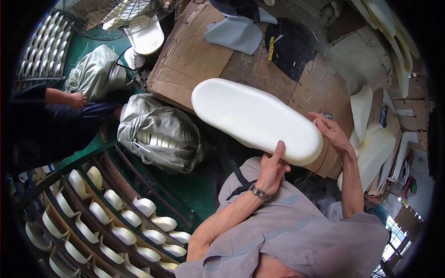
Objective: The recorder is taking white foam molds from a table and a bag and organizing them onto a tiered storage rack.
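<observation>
A cluttered workshop with a green floor (194, 185). Far left of the pad and lower down, a rack (139, 185) holds rows of white shells (116, 199). Above the rack, level with the pad, another person's arm (65, 98) reaches in from the dark edge. Just left of the pad lies a grey sack (157, 134), open on more white pieces. Up and left of the pad is a fan (120, 14), with cardboard (185, 55) spread over the bench (320, 78) behind the pad.

The pad (255, 118), a long white foam oval with rounded edges, is held in the air above the bench edge, tilted so its left end sits higher than its right. The left hand (271, 169), with a watch at the wrist, comes up under the pad's lower right part. Its thumb is pressed flat on the face and its fingers are hidden behind, so it is clamped on the pad's near edge. The right hand (331, 132) closes on the pad's right end, fingertips curled over the rim.

This looks like checking or turning the pad between both hands. Any next move calls for keeping both holds light, since most of the pad's length hangs out to the left of them, unsupported.

Right of the pad, more foam cuts (375, 148) lie stacked.
</observation>
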`<state>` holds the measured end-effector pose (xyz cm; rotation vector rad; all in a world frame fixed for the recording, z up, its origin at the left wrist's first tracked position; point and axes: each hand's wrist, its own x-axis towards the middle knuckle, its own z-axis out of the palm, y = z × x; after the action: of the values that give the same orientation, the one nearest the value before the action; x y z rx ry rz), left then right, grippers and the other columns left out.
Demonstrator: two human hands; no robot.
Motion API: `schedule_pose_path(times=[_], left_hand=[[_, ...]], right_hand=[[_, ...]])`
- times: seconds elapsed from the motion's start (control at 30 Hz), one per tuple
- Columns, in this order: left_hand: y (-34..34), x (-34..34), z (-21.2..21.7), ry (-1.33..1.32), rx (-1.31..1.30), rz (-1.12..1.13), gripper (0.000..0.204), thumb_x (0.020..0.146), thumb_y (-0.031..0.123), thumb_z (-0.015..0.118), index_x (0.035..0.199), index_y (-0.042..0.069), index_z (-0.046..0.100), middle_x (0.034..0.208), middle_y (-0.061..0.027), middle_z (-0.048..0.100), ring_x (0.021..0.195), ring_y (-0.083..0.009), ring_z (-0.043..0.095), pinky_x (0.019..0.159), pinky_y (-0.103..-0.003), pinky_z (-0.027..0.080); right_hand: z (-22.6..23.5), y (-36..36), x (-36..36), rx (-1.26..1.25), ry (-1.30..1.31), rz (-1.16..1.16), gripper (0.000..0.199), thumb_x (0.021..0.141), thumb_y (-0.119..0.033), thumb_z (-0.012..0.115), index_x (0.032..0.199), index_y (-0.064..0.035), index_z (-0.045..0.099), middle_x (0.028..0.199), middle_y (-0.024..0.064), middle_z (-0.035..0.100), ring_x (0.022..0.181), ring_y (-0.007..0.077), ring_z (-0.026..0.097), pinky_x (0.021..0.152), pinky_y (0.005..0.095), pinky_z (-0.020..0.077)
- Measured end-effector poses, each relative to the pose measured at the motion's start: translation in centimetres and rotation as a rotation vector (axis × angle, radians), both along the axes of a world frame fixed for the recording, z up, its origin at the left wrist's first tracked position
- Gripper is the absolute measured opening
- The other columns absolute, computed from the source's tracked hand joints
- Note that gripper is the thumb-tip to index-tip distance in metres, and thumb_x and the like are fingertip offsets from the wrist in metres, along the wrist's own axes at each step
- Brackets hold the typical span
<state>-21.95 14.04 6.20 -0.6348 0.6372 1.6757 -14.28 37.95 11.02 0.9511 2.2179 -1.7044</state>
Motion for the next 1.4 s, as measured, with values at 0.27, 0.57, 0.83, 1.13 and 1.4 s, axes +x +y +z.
schedule_pose_path(times=[0.27, 0.57, 0.83, 1.13, 1.4], left_hand=[[-3.8, -2.3, 2.0, -0.088, 0.082, -0.074, 0.06, 0.091, 0.052, 0.068, 0.117, -0.001, 0.054, 0.091, -0.0034, 0.063, 0.068, -0.009, 0.057, 0.051, -0.021, 0.048], [-9.7, -2.9, 4.2, 0.002, 0.189, 0.043, 0.069, 0.094, 0.061, 0.056, 0.131, 0.002, 0.055, 0.126, -0.0082, 0.064, 0.113, -0.0177, 0.062, 0.098, -0.04, 0.051], [-14.7, -0.2, 5.7, 0.061, 0.123, 0.703, 0.072, 0.087, 0.053, 0.07, 0.136, 0.004, 0.051, 0.132, -0.0041, 0.06, 0.123, -0.0163, 0.055, 0.105, -0.039, 0.047], [-23.7, 1.3, -1.6, 0.199, 0.048, 0.907, 0.071, 0.085, 0.051, 0.074, 0.133, 0.003, 0.054, 0.124, -0.0048, 0.064, 0.115, -0.016, 0.062, 0.099, -0.035, 0.051], [-37.9, 5.2, -8.3, 0.116, 0.182, 1.239, 0.065, 0.093, 0.048, 0.064, 0.139, 0.004, 0.049, 0.133, -0.0061, 0.061, 0.12, -0.0205, 0.059, 0.101, -0.039, 0.049]], right_hand=[[0.7, -3.2, 0.3, -0.545, 0.088, -0.26, 0.033, 0.101, -0.029, 0.06, 0.123, -0.0047, 0.059, 0.115, 0.0024, 0.064, 0.102, 0.0094, 0.061, 0.087, 0.0285, 0.0506], [7.2, -8.5, -6.1, -0.197, 0.286, 0.145, 0.023, 0.087, -0.009, 0.068, 0.108, -0.0012, 0.064, 0.142, 0.0207, 0.054, 0.131, 0.0285, 0.05, 0.111, 0.0396, 0.0358], [6.8, -16.3, -13.0, -0.263, 0.345, 0.544, 0.023, 0.081, 0.002, 0.066, 0.103, -0.0028, 0.066, 0.138, 0.0188, 0.055, 0.129, 0.0279, 0.051, 0.11, 0.0395, 0.0339], [0.7, -28.6, -17.6, -0.34, 0.068, 0.58, 0.045, 0.074, -0.003, 0.075, 0.115, -0.0079, 0.055, 0.108, 0.0076, 0.062, 0.092, 0.0157, 0.064, 0.075, 0.03, 0.0567], [-6.8, -32.8, -22.8, -0.201, 0.029, 0.533, 0.047, 0.069, -0.006, 0.076, 0.113, -0.0117, 0.059, 0.103, 0.0059, 0.064, 0.091, 0.0165, 0.064, 0.078, 0.0295, 0.0542]])
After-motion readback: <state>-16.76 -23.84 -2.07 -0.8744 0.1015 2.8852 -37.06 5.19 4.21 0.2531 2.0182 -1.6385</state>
